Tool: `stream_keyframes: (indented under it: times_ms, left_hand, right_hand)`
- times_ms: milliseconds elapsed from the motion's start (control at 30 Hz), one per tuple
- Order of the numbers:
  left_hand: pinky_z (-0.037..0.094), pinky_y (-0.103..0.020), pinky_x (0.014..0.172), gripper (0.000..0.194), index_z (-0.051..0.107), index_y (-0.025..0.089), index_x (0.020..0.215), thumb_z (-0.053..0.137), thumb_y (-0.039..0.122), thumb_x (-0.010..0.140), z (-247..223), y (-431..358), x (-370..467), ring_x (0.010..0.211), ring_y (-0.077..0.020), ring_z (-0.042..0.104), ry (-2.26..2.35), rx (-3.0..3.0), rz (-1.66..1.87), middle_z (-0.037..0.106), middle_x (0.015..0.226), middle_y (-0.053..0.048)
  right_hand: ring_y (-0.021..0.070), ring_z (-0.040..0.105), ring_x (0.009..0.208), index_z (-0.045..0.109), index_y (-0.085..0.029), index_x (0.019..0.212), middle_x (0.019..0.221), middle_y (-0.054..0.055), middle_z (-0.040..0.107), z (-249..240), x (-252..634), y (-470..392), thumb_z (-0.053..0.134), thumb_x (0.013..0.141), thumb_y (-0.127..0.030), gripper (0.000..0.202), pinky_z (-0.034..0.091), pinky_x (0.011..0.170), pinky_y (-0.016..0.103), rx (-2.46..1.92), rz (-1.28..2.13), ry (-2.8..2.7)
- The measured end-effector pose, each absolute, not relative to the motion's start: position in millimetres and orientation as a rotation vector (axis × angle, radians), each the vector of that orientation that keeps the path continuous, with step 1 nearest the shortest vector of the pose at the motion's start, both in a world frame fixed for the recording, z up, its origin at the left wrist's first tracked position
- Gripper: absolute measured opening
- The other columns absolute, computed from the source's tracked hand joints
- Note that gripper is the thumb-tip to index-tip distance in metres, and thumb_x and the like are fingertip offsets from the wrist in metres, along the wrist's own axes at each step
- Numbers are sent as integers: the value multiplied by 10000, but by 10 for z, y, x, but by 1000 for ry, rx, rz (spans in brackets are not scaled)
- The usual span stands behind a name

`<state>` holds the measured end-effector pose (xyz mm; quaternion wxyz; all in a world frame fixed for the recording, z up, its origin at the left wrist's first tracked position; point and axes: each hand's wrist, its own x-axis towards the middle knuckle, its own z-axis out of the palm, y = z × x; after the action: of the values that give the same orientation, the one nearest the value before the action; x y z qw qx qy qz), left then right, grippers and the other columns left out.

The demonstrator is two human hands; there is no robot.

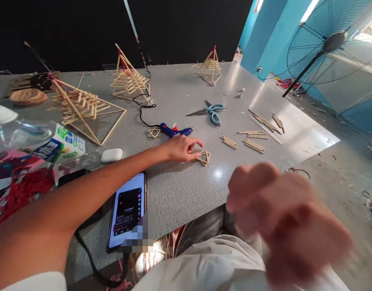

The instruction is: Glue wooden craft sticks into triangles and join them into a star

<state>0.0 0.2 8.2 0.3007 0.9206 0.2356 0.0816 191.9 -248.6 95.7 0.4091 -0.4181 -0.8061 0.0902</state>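
My left hand (pixel 180 148) has its thumb on the stick star (pixel 205 158) on the gray table (pixel 170 190), one corner pointing nearer me. I can't tell its long way, or if hidden fingers pinch it. My right hand (pixel 283 214) is curled, too blurry to tell its hold.

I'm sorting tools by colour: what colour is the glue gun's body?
The glue gun's body is dark blue, in the head view.

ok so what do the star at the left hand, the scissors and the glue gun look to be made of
Star: probably wood or bamboo, matte and unpainted, going by its pale tan sticks.

Scissors: blades likely metal, dark grey and slim; handles look like smooth plastic, an even light blue.

Glue gun: body likely hard, smooth plastic, judging by its moulded shape and solid dark blue.
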Motion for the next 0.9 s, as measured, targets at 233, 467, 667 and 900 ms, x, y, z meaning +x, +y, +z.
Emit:
stream_keyframes:
  times_ms: [233, 467, 667, 900]
  left_hand:
    - [353, -339, 698, 324, 835, 192, 1199, 757, 361, 934, 102, -3, 7, 654, -184, 587, 652, 2610, 143, 694, 754, -21]
    - [339, -353, 693, 235, 850, 199, 1128, 736, 335, 974, 142, -11, 44, 713, -203, 623, 717, 2682, 106, 760, 837, -64]
    - [386, -376, 723, 257, 833, 148, 1101, 739, 366, 1001, 246, -33, 58, 842, -271, 694, 836, 2628, -12, 793, 986, -125]
    - [467, -417, 804, 285, 849, 135, 1153, 726, 287, 945, 301, -70, 64, 886, -299, 709, 909, 2605, -94, 787, 1016, -146]
  right_hand:
    - [205, 693, 726, 769, -280, 957, 815, 51, 765, 331, 2120, -968, 465, 1074, -298, 327, 585, 717, 398, -784, 56, -1753]
    - [200, 663, 749, 767, -243, 1023, 899, 61, 795, -156, 2280, -846, 536, 968, -292, 242, 542, 735, 367, -1112, 187, -2029]
    - [285, 724, 1048, 720, -230, 1304, 1146, 117, 793, -101, 2297, -855, 710, 971, -496, 426, 580, 943, 438, -1164, 274, -2240]
    - [276, 723, 978, 677, -270, 1439, 1141, 99, 777, -62, 2345, -893, 834, 915, -549, 614, 601, 911, 448, -1284, 439, -2285]
